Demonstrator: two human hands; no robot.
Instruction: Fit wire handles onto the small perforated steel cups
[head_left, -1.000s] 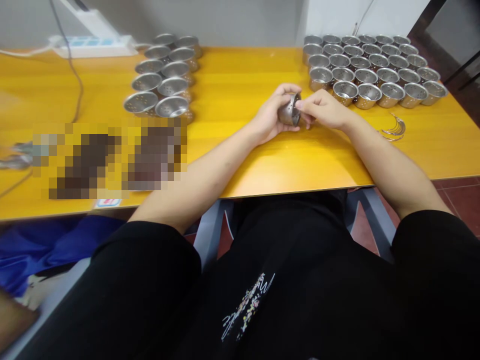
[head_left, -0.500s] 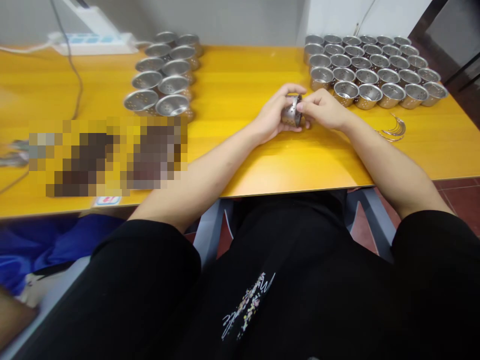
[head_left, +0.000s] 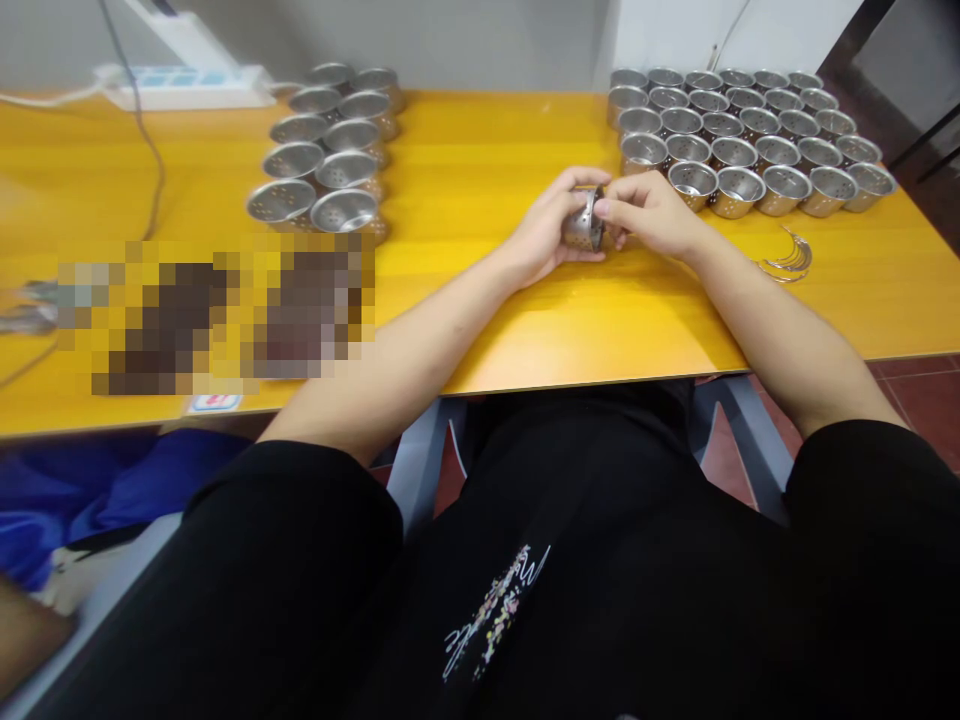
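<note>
A small perforated steel cup (head_left: 580, 228) is tipped on its side, its open end facing right. My left hand (head_left: 546, 228) wraps round it, thumb on the near wall and fingers behind and beneath. At the rim, my right hand (head_left: 651, 212) has thumb and forefinger pinched together; whatever lies between them is too small or hidden to make out. Several thin curved metal wires (head_left: 796, 257) lie on the table to the right of my right forearm.
Rows of perforated steel cups (head_left: 739, 192) stand upright at the back right of the yellow table (head_left: 525, 340). Two columns of similar cups (head_left: 346, 212) stand to the left. A white power strip (head_left: 187, 88), a cable (head_left: 154, 160) and a blurred-out patch (head_left: 300, 310) are further left.
My right fingers have shifted slightly at the cup's rim, and the lower ones have drawn in. The left hand and the cup have hardly moved.
</note>
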